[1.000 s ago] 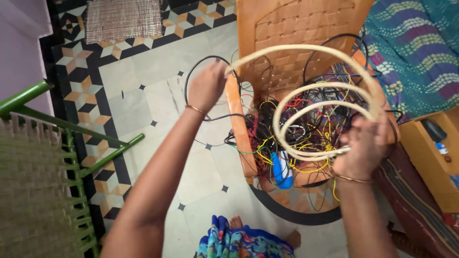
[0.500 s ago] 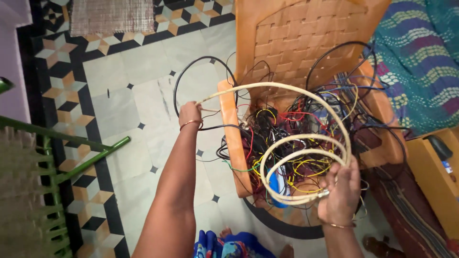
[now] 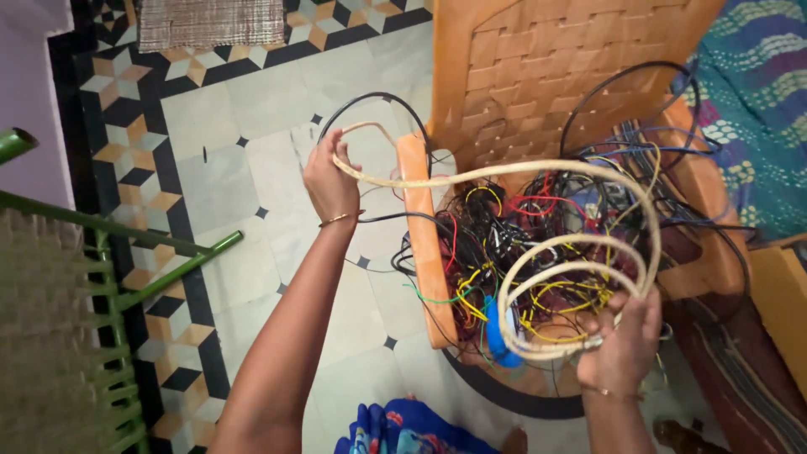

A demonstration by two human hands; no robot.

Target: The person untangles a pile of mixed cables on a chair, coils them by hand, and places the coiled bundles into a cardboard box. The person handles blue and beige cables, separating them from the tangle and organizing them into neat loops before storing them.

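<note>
My left hand (image 3: pixel 329 181) grips the free end of a thick cream cable (image 3: pixel 538 172), held out over the floor left of the chair arm. My right hand (image 3: pixel 624 340) holds the coiled loops of the same cable at the chair's front right. The cable arcs from my left hand across the seat and curls into two or three loops at my right hand. Below it, an orange plastic chair (image 3: pixel 580 59) carries a tangled heap of black, red, yellow and blue wires (image 3: pixel 504 244). Both wrists wear thin bangles.
A green woven chair (image 3: pixel 59 319) stands at the left. A patterned tile floor (image 3: pixel 227 151) has a woven mat (image 3: pixel 210 21) at the top. A teal patterned cloth (image 3: pixel 756 101) lies at the right, with a wooden box (image 3: pixel 782 294) below it. A blue object (image 3: pixel 496 332) sits among the wires.
My left hand rose slightly and bent the cable end into a small loop. My right hand and the coils shifted a little to the right and down.
</note>
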